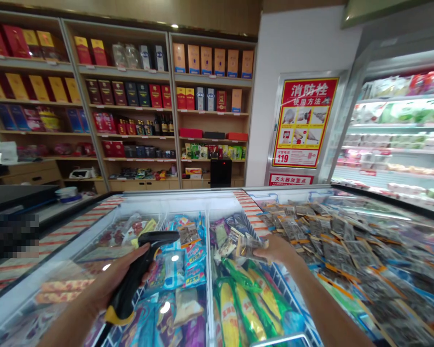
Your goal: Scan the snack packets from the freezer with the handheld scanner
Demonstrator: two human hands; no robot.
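and here, lower left of centre, the left hand (121, 274) wraps snugly round the black-and-yellow scanner (135, 277) by its handle, presumably for a steady aim; at lower centre, a white divider (208, 274) seems to keep blue packets (197, 262) from green-wrapped corn (246, 308); just right of centre, a clear packet (249, 246), pinched lightly by the right hand (277, 250), above the corn.

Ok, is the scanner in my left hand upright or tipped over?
Upright but leaning: the scanner has its head uppermost, its handle slanting down to the cord below.
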